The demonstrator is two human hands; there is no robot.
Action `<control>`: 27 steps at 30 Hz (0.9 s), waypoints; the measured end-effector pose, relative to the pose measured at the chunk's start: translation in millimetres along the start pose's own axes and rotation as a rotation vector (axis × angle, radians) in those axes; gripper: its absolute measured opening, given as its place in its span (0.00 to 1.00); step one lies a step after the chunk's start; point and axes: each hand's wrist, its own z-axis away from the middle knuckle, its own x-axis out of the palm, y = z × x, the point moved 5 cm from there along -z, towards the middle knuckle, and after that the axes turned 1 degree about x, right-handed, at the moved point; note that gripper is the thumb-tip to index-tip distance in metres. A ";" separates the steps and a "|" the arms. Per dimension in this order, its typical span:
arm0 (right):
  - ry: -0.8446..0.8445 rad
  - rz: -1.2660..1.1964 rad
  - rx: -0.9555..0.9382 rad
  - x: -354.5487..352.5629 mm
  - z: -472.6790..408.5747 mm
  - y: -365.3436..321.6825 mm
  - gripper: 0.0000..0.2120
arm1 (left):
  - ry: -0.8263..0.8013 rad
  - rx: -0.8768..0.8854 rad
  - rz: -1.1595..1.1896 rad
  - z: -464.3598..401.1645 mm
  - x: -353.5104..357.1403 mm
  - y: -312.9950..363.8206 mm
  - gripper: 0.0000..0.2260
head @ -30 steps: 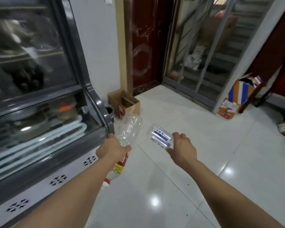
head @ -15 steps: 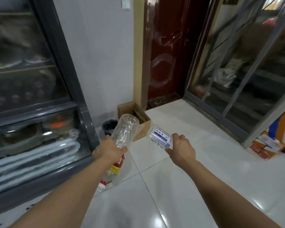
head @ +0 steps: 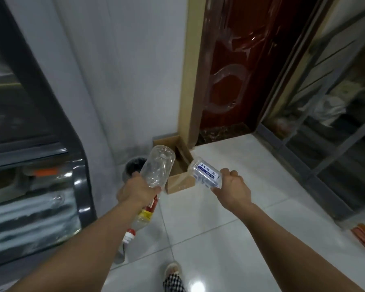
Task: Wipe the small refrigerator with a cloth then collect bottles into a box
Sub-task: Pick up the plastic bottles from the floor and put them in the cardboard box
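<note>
Clear plastic bottles (head: 157, 168), cardboard box (head: 180, 183), glossy floor tiles (head: 230, 239).

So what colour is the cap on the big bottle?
Red and white, on the big bottle's cap, seen in the head view.

left arm: stretched forward, bare forearm | left hand (head: 136, 191): back up, fingers curled in a grip | right arm: stretched forward, beside the left | right hand (head: 233, 191): back up, fingers curled in a grip, level with the left

Box (head: 178, 182) open on top, mid-frame. Refrigerator (head: 80, 165) and bin (head: 133, 167) crowd its left; wall behind; tiled floor (head: 251, 207) free at right.
</note>
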 end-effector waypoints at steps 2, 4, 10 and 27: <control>-0.021 0.011 0.001 2.5 -46.0 3.2 0.21 | -0.031 -0.019 0.019 -40.6 10.8 18.8 0.32; -0.042 0.020 -0.001 4.7 -92.0 3.6 0.20 | -0.051 -0.042 0.019 -79.3 18.9 37.2 0.32; -0.132 0.045 -0.003 21.0 -207.5 -4.7 0.23 | -0.093 -0.087 0.008 -170.0 30.9 79.4 0.32; -0.384 0.000 -0.126 122.2 -529.3 -16.6 0.25 | -0.107 -0.466 0.161 -398.0 117.3 151.3 0.32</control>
